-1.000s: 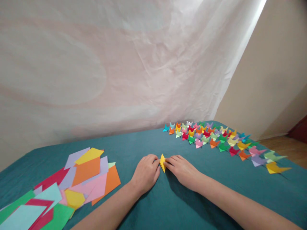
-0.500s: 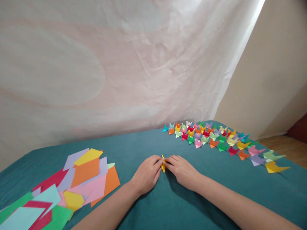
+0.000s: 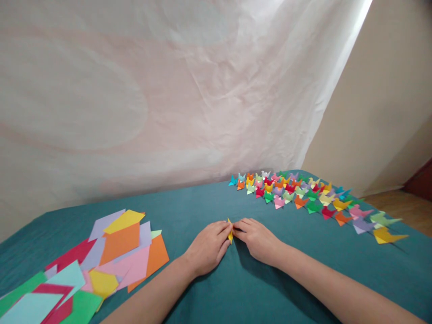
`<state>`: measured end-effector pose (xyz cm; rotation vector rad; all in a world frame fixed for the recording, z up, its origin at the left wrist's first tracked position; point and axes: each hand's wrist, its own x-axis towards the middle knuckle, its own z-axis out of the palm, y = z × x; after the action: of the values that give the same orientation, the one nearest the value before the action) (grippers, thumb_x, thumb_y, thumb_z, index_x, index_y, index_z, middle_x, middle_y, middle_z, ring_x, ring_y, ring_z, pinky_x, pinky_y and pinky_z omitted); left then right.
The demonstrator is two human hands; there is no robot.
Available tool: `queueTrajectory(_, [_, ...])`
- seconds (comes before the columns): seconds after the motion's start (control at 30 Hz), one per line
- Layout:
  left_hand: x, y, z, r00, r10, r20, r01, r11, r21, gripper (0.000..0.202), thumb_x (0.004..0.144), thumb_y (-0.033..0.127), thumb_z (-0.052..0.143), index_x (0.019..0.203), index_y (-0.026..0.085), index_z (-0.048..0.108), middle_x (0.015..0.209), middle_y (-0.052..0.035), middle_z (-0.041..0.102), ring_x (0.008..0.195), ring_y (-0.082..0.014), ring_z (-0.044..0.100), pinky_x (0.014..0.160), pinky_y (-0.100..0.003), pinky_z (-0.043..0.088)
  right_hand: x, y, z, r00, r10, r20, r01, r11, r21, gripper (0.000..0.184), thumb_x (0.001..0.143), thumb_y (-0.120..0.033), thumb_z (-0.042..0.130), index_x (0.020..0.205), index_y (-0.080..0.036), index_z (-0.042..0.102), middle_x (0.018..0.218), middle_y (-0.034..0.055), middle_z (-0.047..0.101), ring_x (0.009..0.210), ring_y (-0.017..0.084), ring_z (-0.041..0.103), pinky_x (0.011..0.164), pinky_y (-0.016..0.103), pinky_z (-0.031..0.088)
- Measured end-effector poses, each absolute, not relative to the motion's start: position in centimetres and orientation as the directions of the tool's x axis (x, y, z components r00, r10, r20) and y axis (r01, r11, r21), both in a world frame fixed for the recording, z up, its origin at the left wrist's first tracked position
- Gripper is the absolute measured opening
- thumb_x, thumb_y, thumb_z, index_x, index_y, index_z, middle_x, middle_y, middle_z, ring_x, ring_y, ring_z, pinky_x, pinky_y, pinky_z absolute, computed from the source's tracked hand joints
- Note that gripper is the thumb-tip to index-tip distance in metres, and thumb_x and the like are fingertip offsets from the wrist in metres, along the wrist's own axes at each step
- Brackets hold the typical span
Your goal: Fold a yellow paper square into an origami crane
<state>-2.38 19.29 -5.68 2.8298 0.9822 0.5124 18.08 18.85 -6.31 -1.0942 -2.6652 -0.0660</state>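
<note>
A small folded yellow paper piece (image 3: 230,232) stands on edge on the teal cloth (image 3: 236,288), pinched between both hands. My left hand (image 3: 207,246) rests on the cloth and presses the piece from the left with its fingertips. From the right, my right hand (image 3: 257,238) grips the same piece with fingers together. Most of the yellow paper is hidden between the fingers.
Loose coloured paper sheets (image 3: 101,261) lie spread at the left. Several rows of finished folded paper birds (image 3: 303,195) line the right side of the cloth. A pale wrinkled sheet (image 3: 168,90) hangs behind; wooden floor (image 3: 401,204) shows at far right.
The yellow piece has been squeezed narrower: a second ago its flat face showed, now only a thin edge shows. The fingers of both hands have closed in on it.
</note>
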Motion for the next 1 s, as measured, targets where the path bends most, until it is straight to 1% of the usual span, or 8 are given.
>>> queueTrajectory(0.13, [-2.4,19.2,-5.6,0.740,0.611,0.282,0.574,-0.792,0.209,0.038,0.092,0.024,0.041,0.129,0.018,0.046,0.128,-0.0104,0.054,0.119,-0.0216,0.048,0.101,-0.041,0.039,18.3,19.2,-6.8,-0.670,0.674,0.310,0.687,0.722,-0.084,0.029,0.085,-0.009,0.048,0.108,-0.018,0.064,0.106,0.0073,0.065,0.099,0.017,0.054,0.087,0.031,0.042])
queueTrajectory(0.3, [-2.4,19.3,-5.4,0.757,0.595,0.270,0.566,-0.804,0.185,0.036,0.093,0.025,0.041,0.127,0.018,0.048,0.127,-0.0101,0.053,0.118,-0.0219,0.047,0.102,-0.040,0.038,18.5,19.4,-7.2,-0.598,0.697,0.396,0.724,0.682,-0.106,0.026,0.087,-0.010,0.047,0.099,-0.017,0.068,0.099,0.0056,0.068,0.092,0.015,0.057,0.085,0.030,0.042])
queueTrajectory(0.37, [-2.4,19.4,-5.3,0.765,0.588,0.265,0.563,-0.809,0.168,0.035,0.093,0.026,0.041,0.126,0.019,0.049,0.127,-0.0098,0.053,0.119,-0.0219,0.046,0.103,-0.041,0.036,18.6,19.3,-7.1,-0.573,0.707,0.415,0.734,0.668,-0.124,0.026,0.087,-0.009,0.047,0.099,-0.018,0.068,0.099,0.0055,0.068,0.092,0.016,0.057,0.085,0.030,0.042])
queueTrajectory(0.43, [-2.4,19.4,-5.0,0.767,0.585,0.264,0.565,-0.810,0.155,0.033,0.094,0.026,0.040,0.125,0.019,0.050,0.124,-0.0095,0.054,0.119,-0.0221,0.046,0.103,-0.041,0.036,18.5,19.2,-6.9,-0.561,0.713,0.420,0.735,0.663,-0.143,0.029,0.087,-0.008,0.046,0.105,-0.019,0.066,0.103,0.0056,0.067,0.094,0.017,0.056,0.085,0.031,0.041])
queueTrajectory(0.57, [-2.4,19.4,-4.5,0.761,0.594,0.260,0.581,-0.803,0.136,0.029,0.093,0.027,0.041,0.118,0.020,0.055,0.118,-0.0085,0.056,0.115,-0.0227,0.046,0.100,-0.042,0.038,18.3,19.1,-6.9,-0.594,0.706,0.386,0.713,0.684,-0.154,0.034,0.089,-0.009,0.044,0.117,-0.021,0.059,0.109,0.0063,0.063,0.098,0.018,0.052,0.085,0.033,0.041])
queueTrajectory(0.7, [-2.6,19.4,-4.3,0.770,0.585,0.255,0.575,-0.809,0.121,0.027,0.092,0.027,0.044,0.116,0.022,0.057,0.119,-0.0073,0.057,0.116,-0.0236,0.045,0.100,-0.043,0.038,18.2,19.3,-7.2,-0.614,0.710,0.346,0.713,0.687,-0.144,0.036,0.090,-0.010,0.044,0.123,-0.021,0.055,0.111,0.0076,0.060,0.099,0.020,0.050,0.085,0.033,0.041])
queueTrajectory(0.87, [-2.9,19.7,-4.3,0.791,0.562,0.241,0.547,-0.827,0.132,0.026,0.091,0.027,0.047,0.115,0.023,0.058,0.122,-0.0062,0.056,0.118,-0.0236,0.045,0.102,-0.042,0.036,18.0,19.2,-6.6,-0.633,0.724,0.273,0.735,0.673,-0.079,0.037,0.089,-0.010,0.046,0.123,-0.021,0.054,0.113,0.0081,0.057,0.101,0.021,0.048,0.084,0.033,0.040])
queueTrajectory(1.0, [-3.1,19.6,-4.3,0.796,0.556,0.238,0.542,-0.831,0.127,0.027,0.091,0.028,0.047,0.116,0.023,0.057,0.122,-0.0073,0.054,0.118,-0.0243,0.045,0.101,-0.043,0.036,17.5,18.8,-5.6,-0.634,0.742,0.219,0.758,0.652,-0.016,0.032,0.090,-0.011,0.044,0.118,-0.019,0.056,0.112,0.0086,0.056,0.101,0.022,0.048,0.082,0.034,0.039])
